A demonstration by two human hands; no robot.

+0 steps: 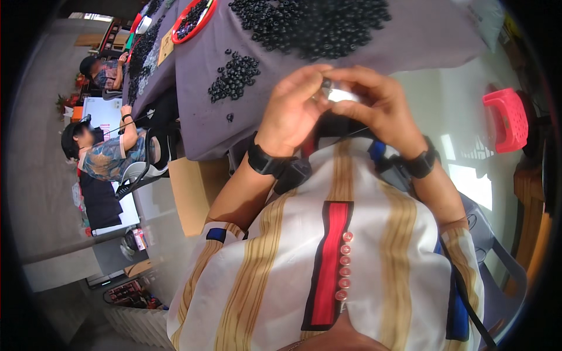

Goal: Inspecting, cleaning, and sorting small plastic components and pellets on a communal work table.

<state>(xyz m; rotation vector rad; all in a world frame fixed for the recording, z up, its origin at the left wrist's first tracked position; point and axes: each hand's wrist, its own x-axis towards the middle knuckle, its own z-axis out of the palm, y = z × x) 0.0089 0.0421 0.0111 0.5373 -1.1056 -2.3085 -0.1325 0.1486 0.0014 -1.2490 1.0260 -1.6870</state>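
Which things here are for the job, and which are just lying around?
Likely for the job:
shiny thing in the right hand
left hand up against it
small black pile
big black heap

Probably just lying about:
pink stool
cardboard box

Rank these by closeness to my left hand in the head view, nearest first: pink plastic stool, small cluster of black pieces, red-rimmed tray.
From your left hand:
1. Small cluster of black pieces, just left
2. Red-rimmed tray, farther up-left
3. Pink plastic stool, far right
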